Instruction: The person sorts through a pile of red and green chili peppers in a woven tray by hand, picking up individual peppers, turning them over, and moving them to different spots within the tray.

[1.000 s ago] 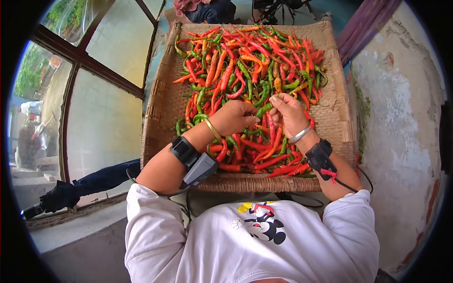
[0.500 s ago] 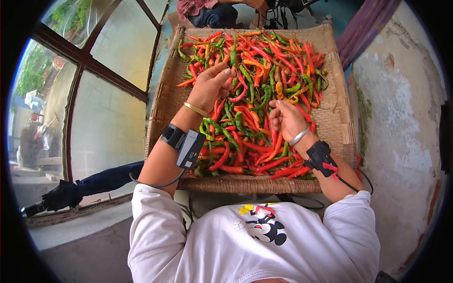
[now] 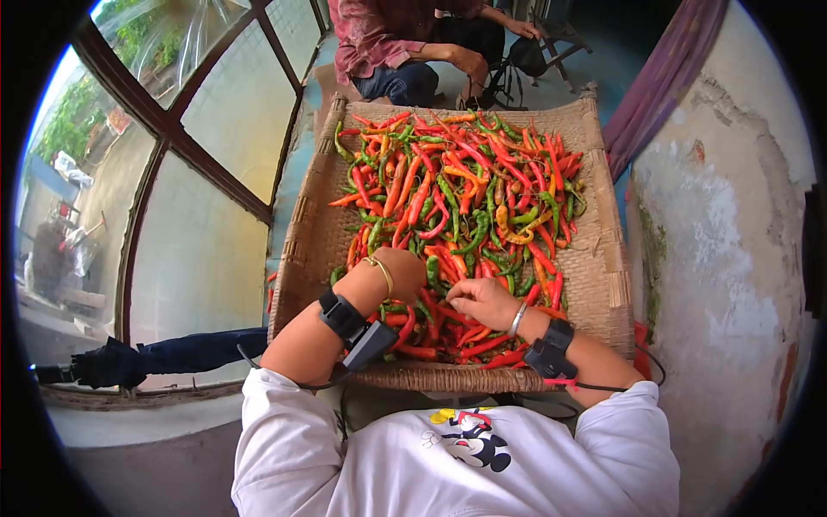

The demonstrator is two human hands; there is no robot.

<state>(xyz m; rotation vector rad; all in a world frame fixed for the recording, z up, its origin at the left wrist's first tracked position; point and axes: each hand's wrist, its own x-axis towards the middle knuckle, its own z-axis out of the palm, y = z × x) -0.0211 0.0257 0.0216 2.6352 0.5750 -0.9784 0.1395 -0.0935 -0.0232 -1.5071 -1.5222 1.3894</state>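
Note:
A wide heap of red, orange and green chili peppers (image 3: 482, 220) lies in a shallow woven tray (image 3: 599, 250). My left hand (image 3: 401, 274) is over the near left part of the heap, its back turned up and its fingers hidden beneath it. Close by on the right, my right hand (image 3: 487, 302) is low against the peppers with its fingers curled and drawn together. Whatever those fingers may hold cannot be made out. A small gap separates the two hands.
Beyond the tray's far edge crouches another person (image 3: 405, 52) in a red patterned shirt, near a folding stool (image 3: 560, 43). A framed window (image 3: 198, 241) and a dark folded umbrella (image 3: 189, 355) are on the left. On the right stands a worn wall (image 3: 715, 258).
Both hands have come nearer to my body, the left dropping farther from the middle of the heap. My view has tilted up, showing more of the other person.

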